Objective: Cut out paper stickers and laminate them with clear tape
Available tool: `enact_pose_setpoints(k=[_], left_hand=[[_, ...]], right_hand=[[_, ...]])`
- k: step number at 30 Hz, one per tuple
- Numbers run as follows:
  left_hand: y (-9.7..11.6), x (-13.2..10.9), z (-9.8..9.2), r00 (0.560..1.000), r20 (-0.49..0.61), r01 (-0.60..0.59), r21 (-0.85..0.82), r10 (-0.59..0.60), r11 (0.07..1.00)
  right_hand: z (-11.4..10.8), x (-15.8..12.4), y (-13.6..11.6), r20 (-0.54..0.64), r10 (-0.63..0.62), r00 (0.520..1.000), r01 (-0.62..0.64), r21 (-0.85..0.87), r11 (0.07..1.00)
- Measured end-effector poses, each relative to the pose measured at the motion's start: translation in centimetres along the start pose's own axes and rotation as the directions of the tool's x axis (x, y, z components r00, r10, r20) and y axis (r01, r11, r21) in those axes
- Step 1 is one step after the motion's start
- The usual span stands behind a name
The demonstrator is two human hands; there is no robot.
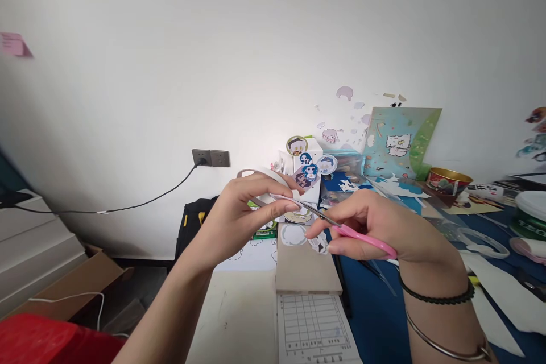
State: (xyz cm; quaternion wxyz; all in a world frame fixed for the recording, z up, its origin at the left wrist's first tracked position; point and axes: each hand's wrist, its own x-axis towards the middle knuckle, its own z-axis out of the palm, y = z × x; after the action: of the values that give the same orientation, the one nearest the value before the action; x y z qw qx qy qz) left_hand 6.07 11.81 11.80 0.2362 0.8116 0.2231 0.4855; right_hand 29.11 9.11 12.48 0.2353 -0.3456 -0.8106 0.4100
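Nearest, the right hand (369,227) is closed round the pink-handled scissors (354,234) above the beige box (307,273), and clean work here would seem to call for steady blades, brought together slowly and well clear of the left thumb. The scissors' long axis slants from handles at lower right to blades aimed left and slightly up, toward the left hand (241,207). That hand's fingers clamp a white ring (268,172) (a tape roll, by its look) before the sticker-covered box (315,151); whether the blades touch it, I cannot tell.
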Motion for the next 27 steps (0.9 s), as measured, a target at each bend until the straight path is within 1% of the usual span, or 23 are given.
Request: enact_pose_setpoints(k=[8, 10, 13, 15, 17, 19, 21, 22, 23, 24, 25, 26, 27], left_hand=[[-0.2, 0.1, -0.1, 0.999, -0.021, -0.036, 0.027, 0.036, 0.999], [-0.1, 0.1, -0.1, 0.998, -0.028, -0.052, 0.053, 0.054, 0.997], [0.0, 0.2, -0.2, 0.997, -0.054, -0.048, 0.128, 0.055, 0.991], [-0.1, 0.3, -0.2, 0.994, -0.098, -0.021, 0.168, 0.038, 0.986], [-0.3, 0.3, -0.3, 0.986, -0.167, 0.027, 0.157, 0.0, 0.987], [-0.6, 0.3, -0.4, 0.97, -0.232, 0.092, 0.083, -0.071, 0.992], [-0.7, 0.4, -0.5, 0.952, -0.268, 0.152, -0.008, -0.149, 0.988], [-0.8, 0.4, -0.6, 0.942, -0.283, 0.175, -0.047, -0.182, 0.983], [-0.8, 0.5, -0.7, 0.931, -0.301, 0.193, -0.077, -0.208, 0.978], [-0.9, 0.5, -0.8, 0.92, -0.319, 0.207, -0.099, -0.228, 0.973], [-1.0, 0.6, -0.9, 0.909, -0.337, 0.218, -0.119, -0.246, 0.969], [-1.1, 0.6, -1.1, 0.899, -0.352, 0.225, -0.14, -0.261, 0.964], [-1.3, 0.7, -1.2, 0.891, -0.361, 0.23, -0.162, -0.275, 0.96]], right_hand=[[0.4, 0.3, -0.3, -0.018, 0.024, 1.0, -0.022, 0.105, 0.994], [0.2, -0.2, -0.2, -0.058, 0.033, 0.998, -0.026, 0.121, 0.992], [-0.4, -1.4, 0.0, -0.186, 0.071, 0.98, -0.049, 0.121, 0.991], [-0.8, -2.0, 0.0, -0.285, 0.079, 0.955, -0.061, 0.07, 0.996], [-0.9, -2.3, -0.1, -0.363, 0.044, 0.931, -0.06, -0.032, 0.998], [-0.5, -2.0, -0.5, -0.441, -0.044, 0.897, -0.058, -0.215, 0.975], [0.5, -1.4, -1.0, -0.483, -0.154, 0.862, -0.072, -0.417, 0.906], [1.1, -1.0, -1.3, -0.476, -0.199, 0.857, -0.072, -0.492, 0.868], [1.7, -0.6, -1.6, -0.445, -0.231, 0.865, -0.054, -0.541, 0.839], [2.4, -0.2, -1.8, -0.386, -0.254, 0.887, -0.012, -0.569, 0.822], [2.9, 0.2, -1.9, -0.3, -0.27, 0.915, 0.049, -0.581, 0.812], [3.4, 0.7, -1.8, -0.185, -0.286, 0.94, 0.13, -0.582, 0.803], [3.8, 1.2, -1.6, -0.06, -0.295, 0.954, 0.211, -0.565, 0.798]])
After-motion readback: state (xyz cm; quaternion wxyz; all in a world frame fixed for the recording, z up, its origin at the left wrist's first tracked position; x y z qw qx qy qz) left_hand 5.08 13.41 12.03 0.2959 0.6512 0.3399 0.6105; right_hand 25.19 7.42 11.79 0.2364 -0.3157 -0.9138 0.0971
